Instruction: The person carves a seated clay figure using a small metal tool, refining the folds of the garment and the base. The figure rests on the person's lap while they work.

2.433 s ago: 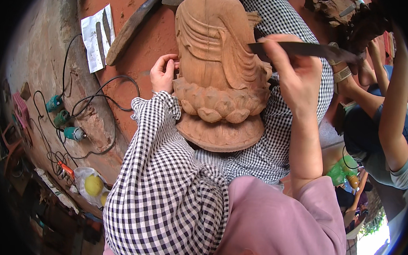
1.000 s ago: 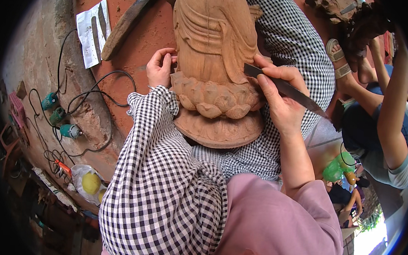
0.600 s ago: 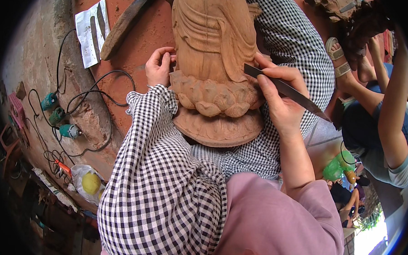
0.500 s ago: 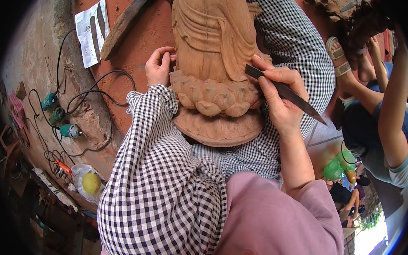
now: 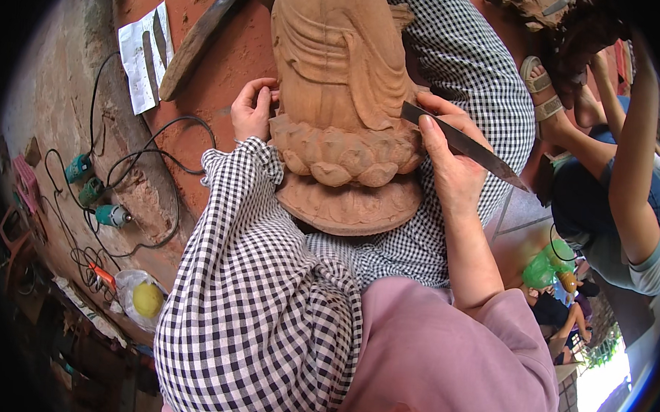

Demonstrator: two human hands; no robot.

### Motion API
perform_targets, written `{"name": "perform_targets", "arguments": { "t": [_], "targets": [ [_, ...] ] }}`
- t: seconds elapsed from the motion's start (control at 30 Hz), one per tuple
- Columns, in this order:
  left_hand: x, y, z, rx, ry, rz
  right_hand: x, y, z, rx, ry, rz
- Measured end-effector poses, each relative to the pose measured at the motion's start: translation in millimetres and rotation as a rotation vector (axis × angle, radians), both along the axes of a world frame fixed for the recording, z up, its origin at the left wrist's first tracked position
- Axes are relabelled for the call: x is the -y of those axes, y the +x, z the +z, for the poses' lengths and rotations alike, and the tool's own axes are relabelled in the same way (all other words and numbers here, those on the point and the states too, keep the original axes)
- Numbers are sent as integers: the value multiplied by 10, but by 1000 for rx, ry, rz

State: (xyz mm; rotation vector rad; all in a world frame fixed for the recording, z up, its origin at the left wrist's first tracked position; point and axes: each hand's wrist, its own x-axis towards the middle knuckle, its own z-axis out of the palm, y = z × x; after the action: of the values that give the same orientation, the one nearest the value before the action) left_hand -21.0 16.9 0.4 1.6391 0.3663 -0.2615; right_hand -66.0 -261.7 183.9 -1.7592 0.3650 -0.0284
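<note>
A carved wooden statue (image 5: pixel 350 82) stands between my hands, with draped folds above a lotus base (image 5: pixel 339 158) and a round plinth. Its upper end runs out of the picture. At its left side, my left hand (image 5: pixel 251 113) rests with curled fingers against the wood, the fingertips partly hidden behind it. Fingers and thumb of my right hand (image 5: pixel 457 156) pinch a flat dark metal file (image 5: pixel 487 158). The file's square end lies against the lower right folds, just over the lotus petals, while its pointed end sticks out to the lower right.
Left of me are green power tools (image 5: pixel 112 215) with tangled black cables, and a yellow fruit (image 5: pixel 148 299) in a clear bag. Two dark metal strips lie on white paper (image 5: pixel 135 65) beside a wooden bar (image 5: pixel 201 46). Another person's sandalled foot (image 5: pixel 543 90) is at the right.
The file's square end has shifted slightly right relative to the statue, still in my right hand. My left hand stays at the statue's side. The whole view has drifted a little.
</note>
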Motion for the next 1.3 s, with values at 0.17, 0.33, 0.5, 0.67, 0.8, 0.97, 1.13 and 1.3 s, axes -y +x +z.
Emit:
{"name": "perform_targets", "arguments": {
  "t": [0.17,0.33,0.5,0.67,0.8,0.97,1.13,1.3],
  "targets": [
    [-5,8,17,-26,-6,-10,-55,-42,-70,99,-143,33],
    [-33,4,-6,-21,-9,-32,-16,-27,-49,127,-199,97],
    [-23,4,-5,-43,9,-19,-4,-23,-45,121,-224,118],
    [-70,1,-68,-17,10,-45,39,-68,-62,53,21,48],
    [-53,1,-46,-5,-26,-38,39,-61,-39,27,73,13],
    [-55,2,-28,-23,3,-42,31,-33,-58,54,-102,119],
    [-56,-1,-46,-9,-5,-34,51,-41,-67,16,65,39],
    [-50,-6,-44,-37,-20,-22,74,-8,-50,19,-35,112]
  ]
}}
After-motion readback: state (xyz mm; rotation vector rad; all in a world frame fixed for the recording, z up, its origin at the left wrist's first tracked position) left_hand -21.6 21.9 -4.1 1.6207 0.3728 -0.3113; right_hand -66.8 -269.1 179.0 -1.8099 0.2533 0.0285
